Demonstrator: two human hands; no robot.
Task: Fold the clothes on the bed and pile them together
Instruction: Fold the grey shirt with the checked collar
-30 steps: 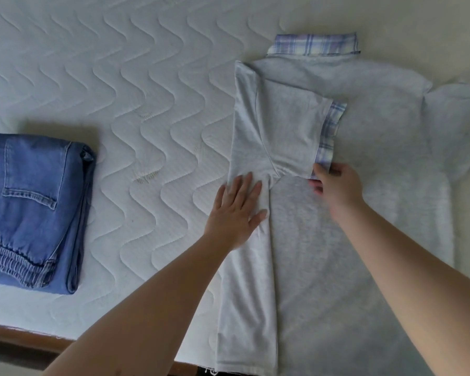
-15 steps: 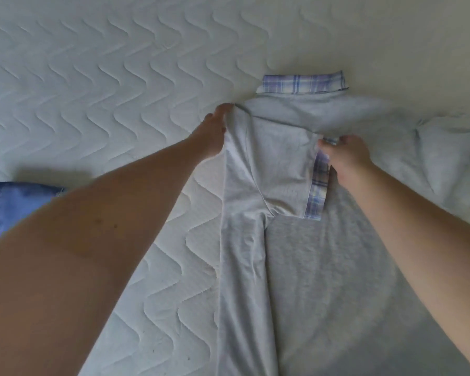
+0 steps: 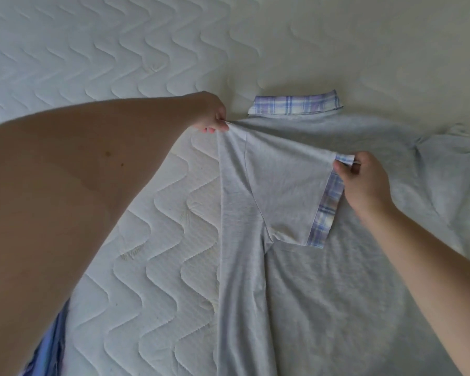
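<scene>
Two hands pinch one grey shirt [image 3: 323, 280]: left hand [image 3: 212, 115] its shoulder fold, right hand [image 3: 364, 183] its plaid cuff [image 3: 326, 210].

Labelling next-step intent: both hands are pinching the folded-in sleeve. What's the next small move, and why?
Probably lay the sleeve back down flat. The left hand pinches the shoulder fold, the right hand pinches the plaid cuff, and the cloth between them is lifted taut off the grey shirt.

Left arm is stretched forward across the view, bare to the wrist; left hand [image 3: 211, 115] is closed, with cloth pinched between thumb and fingertips. Right arm is extended from lower right; right hand [image 3: 364, 180] is curled, a sleeve edge pinched between thumb and fingers.
</scene>
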